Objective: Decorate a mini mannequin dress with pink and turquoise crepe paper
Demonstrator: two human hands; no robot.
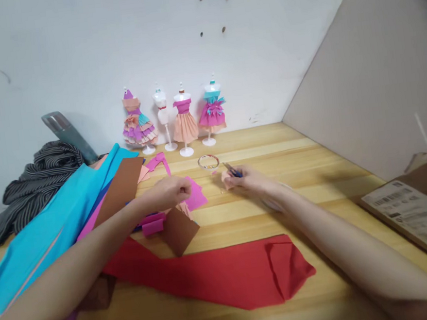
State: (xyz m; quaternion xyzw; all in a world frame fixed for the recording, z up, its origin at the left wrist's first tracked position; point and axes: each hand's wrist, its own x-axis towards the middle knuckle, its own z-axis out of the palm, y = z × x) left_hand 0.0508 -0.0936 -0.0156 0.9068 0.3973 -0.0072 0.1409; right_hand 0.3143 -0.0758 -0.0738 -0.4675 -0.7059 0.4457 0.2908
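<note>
Pink fabric, a small flat square piece (195, 196), lies pinched at its edge under the closed fingers of the left hand (170, 191). Just beside it, the right hand (249, 179) grips small blue-handled scissors (232, 170) and a pale peach scrap (225, 179). Beyond the pink piece a round tape roll (208, 161) rests on the wooden table (315, 168).

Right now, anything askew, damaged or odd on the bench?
Only small things. The red cloth has its right corner folded over. One mannequin, second from left, is undressed among three dressed ones. The right hand holds small scissors; the left hand pinches pink fabric.
</note>
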